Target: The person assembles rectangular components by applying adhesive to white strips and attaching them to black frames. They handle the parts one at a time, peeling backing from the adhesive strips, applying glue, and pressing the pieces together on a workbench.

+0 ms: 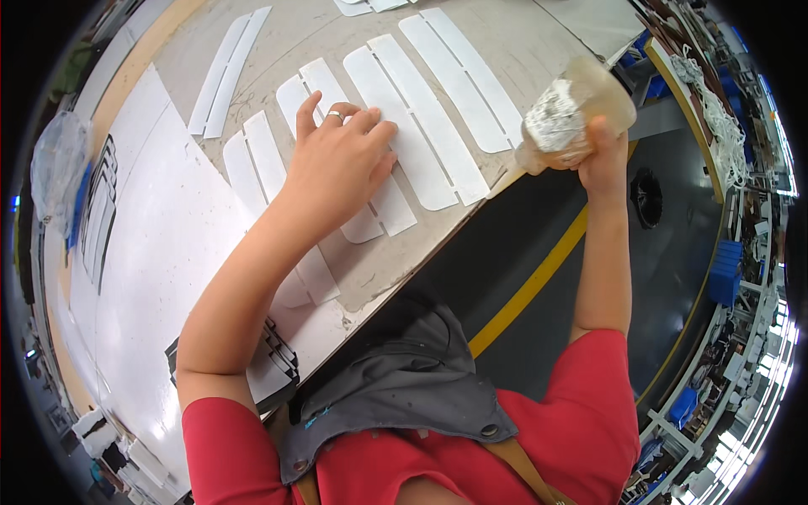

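Note:
My left hand rests over a pair of long white strips, fingers apart and slightly bent, a ring on one of them. It holds nothing. Just right of its fingertips lies another white pair, rounded at the corners, with a narrow slit between its two halves. My right hand is closed around a translucent, yellowish plastic bottle with a crumpled white patch on its side. The bottle is tilted, its narrower end pointing down and left, above the table's right edge. What is inside it is hard to make out.
More white strips lie on the grey worktable, at its far left and far right. Stacked dark-edged pieces sit by my left elbow. A clear plastic bag is at far left. A yellow line crosses the dark floor.

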A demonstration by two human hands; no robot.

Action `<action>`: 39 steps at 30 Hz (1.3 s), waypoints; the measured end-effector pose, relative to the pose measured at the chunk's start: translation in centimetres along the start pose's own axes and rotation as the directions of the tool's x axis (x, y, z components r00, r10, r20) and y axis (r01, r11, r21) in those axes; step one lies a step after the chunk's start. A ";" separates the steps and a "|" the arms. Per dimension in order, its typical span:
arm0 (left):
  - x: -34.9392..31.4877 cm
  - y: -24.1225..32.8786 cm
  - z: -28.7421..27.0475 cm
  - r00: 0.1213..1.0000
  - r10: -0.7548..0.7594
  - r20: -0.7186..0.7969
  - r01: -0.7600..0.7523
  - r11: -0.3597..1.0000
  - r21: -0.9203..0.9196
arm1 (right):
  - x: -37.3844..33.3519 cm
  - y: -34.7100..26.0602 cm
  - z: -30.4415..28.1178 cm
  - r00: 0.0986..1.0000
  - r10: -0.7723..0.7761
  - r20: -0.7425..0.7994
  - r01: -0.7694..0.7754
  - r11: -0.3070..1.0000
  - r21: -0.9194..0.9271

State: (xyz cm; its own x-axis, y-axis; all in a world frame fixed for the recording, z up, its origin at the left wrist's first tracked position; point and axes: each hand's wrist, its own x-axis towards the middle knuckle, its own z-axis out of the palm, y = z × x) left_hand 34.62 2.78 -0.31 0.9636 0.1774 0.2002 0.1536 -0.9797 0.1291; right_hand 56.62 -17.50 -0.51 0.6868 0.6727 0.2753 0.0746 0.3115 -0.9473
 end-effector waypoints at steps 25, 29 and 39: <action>7.8 -0.1 1.8 0.996 0.016 0.093 -0.013 0.999 -0.034 | 16.6 5.3 5.2 0.906 -0.410 0.106 0.424 0.869 -0.257; 7.8 -0.1 1.8 0.995 0.007 0.097 -0.006 1.000 -0.010 | 15.2 4.6 4.5 0.931 -0.359 0.058 0.362 0.896 -0.258; 7.9 0.2 1.9 0.996 -0.001 0.089 0.001 1.000 -0.001 | 9.7 2.1 0.9 0.969 -0.243 0.050 0.244 0.894 -0.376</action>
State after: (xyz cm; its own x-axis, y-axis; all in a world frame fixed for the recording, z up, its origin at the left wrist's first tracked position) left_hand 42.67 3.82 -0.54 0.9790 0.1697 0.1131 0.1546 -0.9793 0.1307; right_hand 62.82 -9.71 0.29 0.6107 0.6096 0.5053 0.5063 0.1900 -0.8412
